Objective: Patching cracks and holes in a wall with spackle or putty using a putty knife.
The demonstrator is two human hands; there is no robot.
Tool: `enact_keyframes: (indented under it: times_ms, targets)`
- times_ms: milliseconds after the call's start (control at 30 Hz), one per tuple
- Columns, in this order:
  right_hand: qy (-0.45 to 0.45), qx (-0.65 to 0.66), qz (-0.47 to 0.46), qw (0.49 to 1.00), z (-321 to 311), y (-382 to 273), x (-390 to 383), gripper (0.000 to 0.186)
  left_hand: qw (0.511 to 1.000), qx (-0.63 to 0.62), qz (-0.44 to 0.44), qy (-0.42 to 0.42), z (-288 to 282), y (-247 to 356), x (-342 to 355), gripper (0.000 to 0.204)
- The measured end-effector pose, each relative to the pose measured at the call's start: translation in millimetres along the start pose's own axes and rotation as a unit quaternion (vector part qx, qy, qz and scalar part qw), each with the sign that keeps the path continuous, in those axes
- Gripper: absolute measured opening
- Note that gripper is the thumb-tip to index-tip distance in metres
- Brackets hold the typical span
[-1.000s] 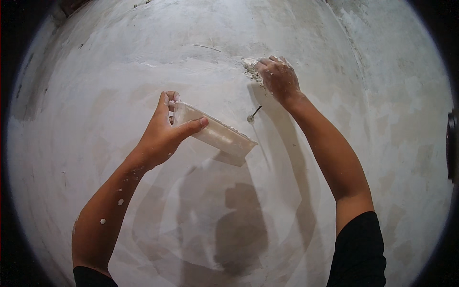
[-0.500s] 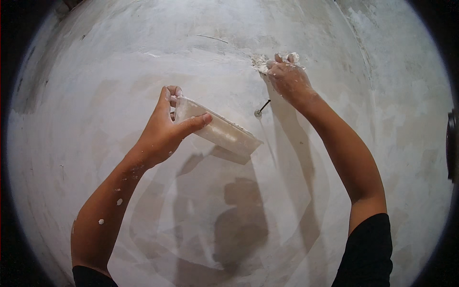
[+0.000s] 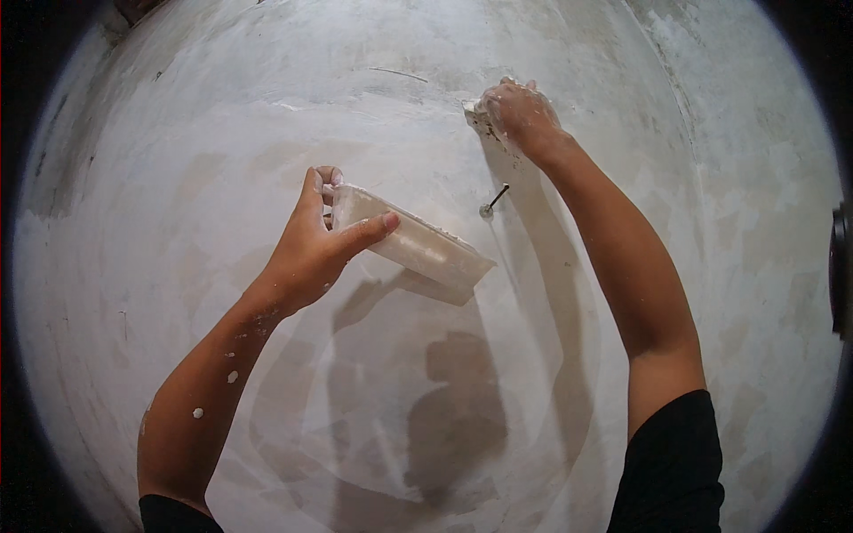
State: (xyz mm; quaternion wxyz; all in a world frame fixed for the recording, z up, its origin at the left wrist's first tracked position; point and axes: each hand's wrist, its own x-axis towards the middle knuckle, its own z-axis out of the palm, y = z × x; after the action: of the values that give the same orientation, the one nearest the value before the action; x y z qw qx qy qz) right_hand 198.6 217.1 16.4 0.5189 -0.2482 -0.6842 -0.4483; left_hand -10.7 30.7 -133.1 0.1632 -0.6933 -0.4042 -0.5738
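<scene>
the left hand [image 3: 311, 244] grips one end of a long white plaster-coated tray [image 3: 413, 244], thumb on top, holding it tilted in front of the plastered wall [image 3: 178, 133]. the right hand [image 3: 520, 115] presses what looks like a small smeared scraper [image 3: 480, 120] against the wall, above a nail [image 3: 491, 202] sticking out.

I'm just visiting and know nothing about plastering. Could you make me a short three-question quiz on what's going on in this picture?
1. True or false: the left hand holds a flat rectangular board smeared with white plaster.
2. What does the right hand press against the grey-white plastered wall? A) a small plaster-caked blade B) a paint roller C) a hammer
3. Fill in: a dark metal ____ sticks out of the wall between the hands.

Key: 1 true; 2 A; 3 nail
</scene>
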Motion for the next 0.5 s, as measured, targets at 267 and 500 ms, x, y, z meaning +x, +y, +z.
enact_keyframes:
  times_ms: [267, 500]
  targets:
    - [-0.045, -0.09, -0.062, 0.993, -15.4, -0.9, -31.4, 0.017, 0.999, -0.007, -0.035, -0.018, -2.0, 2.5, -2.2, 0.09]
    - [0.064, -0.004, 0.022, 0.998, -8.6, 32.7, -35.8, 0.02, 0.999, 0.044, -0.004, 0.007, 5.0, 8.4, -3.9, 0.088]
